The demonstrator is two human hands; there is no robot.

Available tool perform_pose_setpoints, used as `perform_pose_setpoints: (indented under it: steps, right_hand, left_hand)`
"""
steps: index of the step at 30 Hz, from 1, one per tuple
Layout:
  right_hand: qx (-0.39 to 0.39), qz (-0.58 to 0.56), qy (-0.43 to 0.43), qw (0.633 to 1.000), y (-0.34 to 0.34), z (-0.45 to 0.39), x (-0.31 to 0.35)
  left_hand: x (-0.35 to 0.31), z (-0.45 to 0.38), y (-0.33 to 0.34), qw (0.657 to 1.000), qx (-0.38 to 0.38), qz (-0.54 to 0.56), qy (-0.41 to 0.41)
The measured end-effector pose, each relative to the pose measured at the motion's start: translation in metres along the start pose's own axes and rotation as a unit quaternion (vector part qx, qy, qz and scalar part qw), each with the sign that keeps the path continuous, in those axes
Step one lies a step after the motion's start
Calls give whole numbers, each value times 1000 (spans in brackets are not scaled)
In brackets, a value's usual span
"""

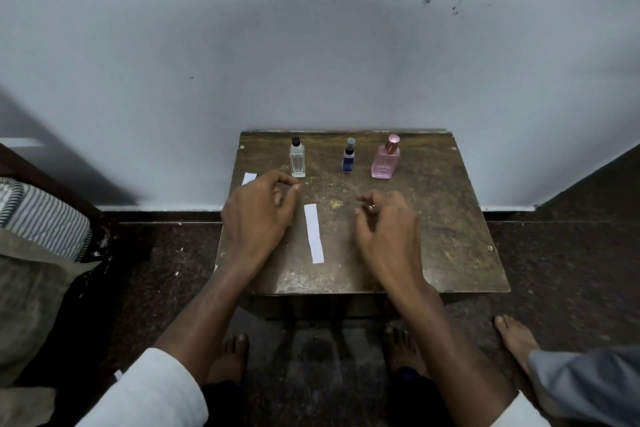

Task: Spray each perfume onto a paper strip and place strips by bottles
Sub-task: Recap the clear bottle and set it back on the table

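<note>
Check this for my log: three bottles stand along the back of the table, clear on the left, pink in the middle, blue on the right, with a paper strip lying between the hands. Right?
One slip: the head view shows the blue bottle in the middle and the pink bottle on the right. The clear bottle stands on the left, and a strip lies between the hands on the table.
</note>
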State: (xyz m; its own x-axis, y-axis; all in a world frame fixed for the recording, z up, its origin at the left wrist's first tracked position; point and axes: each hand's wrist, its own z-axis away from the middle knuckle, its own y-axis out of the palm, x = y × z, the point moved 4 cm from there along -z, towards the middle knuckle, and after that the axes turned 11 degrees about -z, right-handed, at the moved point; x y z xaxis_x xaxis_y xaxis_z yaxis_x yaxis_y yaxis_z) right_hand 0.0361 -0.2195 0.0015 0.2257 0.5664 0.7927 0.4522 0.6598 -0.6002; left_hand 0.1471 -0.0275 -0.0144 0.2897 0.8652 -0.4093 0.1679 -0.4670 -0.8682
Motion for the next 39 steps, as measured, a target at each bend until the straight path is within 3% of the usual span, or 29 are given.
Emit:
perform_pose_setpoints:
  steps: [6,13,20,25,30,39]
  right_hand:
    - [53,105,-8,993,7,-14,-6]
    - [71,120,-16,990,25,-26,-12]
    - [-11,-29,-73,997,22,-38,6]
    - [-52,-136,-141,979,31,-43,32]
    - [-78,-160,-224,958,40,-55,50]
    - [-107,-227,-236,939,61,-83,56]
  left_hand:
    - [8,-8,-6,996,-71,49,-35]
    - [25,-15,-2,998,-32,46,-14]
    - [34,-15,-4,997,-4,74,4]
    - [22,-25,-1,994,-8,108,14]
    - [9,-32,4,990,8,143,-1]
    - [-8,-44,2,991,43,124,-3]
